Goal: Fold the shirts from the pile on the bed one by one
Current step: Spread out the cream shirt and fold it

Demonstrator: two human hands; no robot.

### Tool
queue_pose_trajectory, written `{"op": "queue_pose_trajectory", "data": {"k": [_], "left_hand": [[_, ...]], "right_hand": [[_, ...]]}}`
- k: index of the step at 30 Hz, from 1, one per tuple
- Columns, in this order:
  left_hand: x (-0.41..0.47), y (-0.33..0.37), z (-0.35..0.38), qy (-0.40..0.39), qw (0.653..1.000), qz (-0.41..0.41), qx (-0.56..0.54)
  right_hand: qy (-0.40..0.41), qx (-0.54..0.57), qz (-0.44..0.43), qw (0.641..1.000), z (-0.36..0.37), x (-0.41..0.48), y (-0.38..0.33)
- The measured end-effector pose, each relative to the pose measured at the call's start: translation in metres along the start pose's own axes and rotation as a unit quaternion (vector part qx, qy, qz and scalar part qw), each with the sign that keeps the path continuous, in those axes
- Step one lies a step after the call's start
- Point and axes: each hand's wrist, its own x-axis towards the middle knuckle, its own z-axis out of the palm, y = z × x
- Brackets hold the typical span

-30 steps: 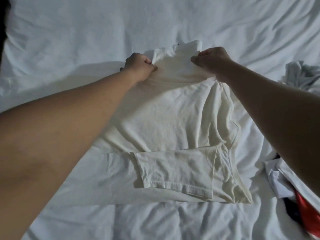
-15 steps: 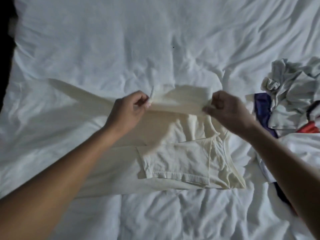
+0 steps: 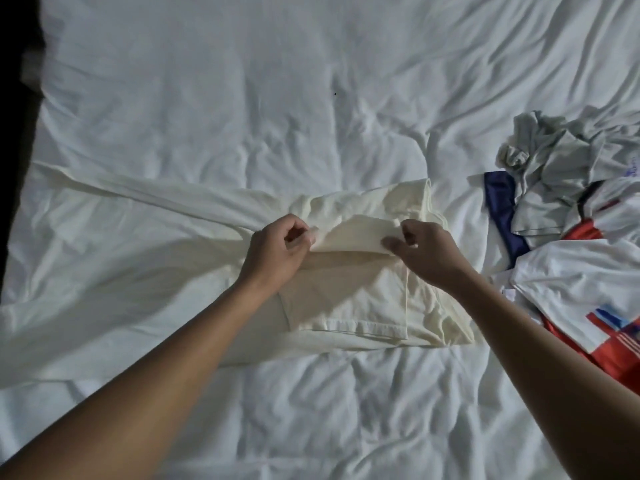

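Both hands were on the cream long-sleeved cotton shirt (image 3: 346, 299), lying mid-bed on the rumpled white sheet (image 3: 277, 98)! The left hand (image 3: 277, 254) pinched one end of the doubled-over top edge, fingers curled tight, and the right hand (image 3: 426, 258) pinched the other. That edge ran left to right, with the hem below the fingers, nearer the person, so the fold looked bound that way. One long sleeve (image 3: 156, 192) trailed out left, and the jumbled shirt pile (image 3: 554, 168) sat right
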Motion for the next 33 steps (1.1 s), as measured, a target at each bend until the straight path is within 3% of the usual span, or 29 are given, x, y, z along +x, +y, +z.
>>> {"op": "queue_pose_trajectory", "data": {"k": [2,7,12,15,17,24,28,33], "left_hand": [[-0.007,0.0,-0.005,0.011,1.0,0.006,-0.01],[-0.021,-0.015,0.004,-0.085,0.994,-0.051,0.04],[-0.013,-0.007,0.004,-0.065,0.996,-0.058,-0.019],[0.0,0.001,0.002,-0.002,0.993,-0.057,-0.102],[0.009,0.001,0.007,0.016,0.992,-0.074,-0.096],[0.015,-0.014,0.02,-0.014,0.987,-0.131,-0.087],[0.015,-0.013,0.013,0.009,0.985,-0.112,-0.128],[0.007,-0.018,0.018,0.005,0.994,-0.092,-0.065]], "right_hand": [[0.007,-0.009,-0.005,1.0,-0.009,-0.005,0.002],[-0.102,-0.034,-0.008,0.994,-0.004,-0.018,0.015],[-0.112,-0.066,-0.018,0.991,-0.011,-0.012,0.013],[-0.054,0.071,0.009,0.996,-0.02,-0.001,0.011],[0.008,0.128,0.026,0.991,-0.018,0.01,0.011],[0.063,0.064,0.08,0.993,0.008,0.022,0.018],[0.106,0.1,0.074,0.986,0.006,0.019,0.017],[0.16,0.075,0.066,0.982,0.012,0.019,0.011]]}}
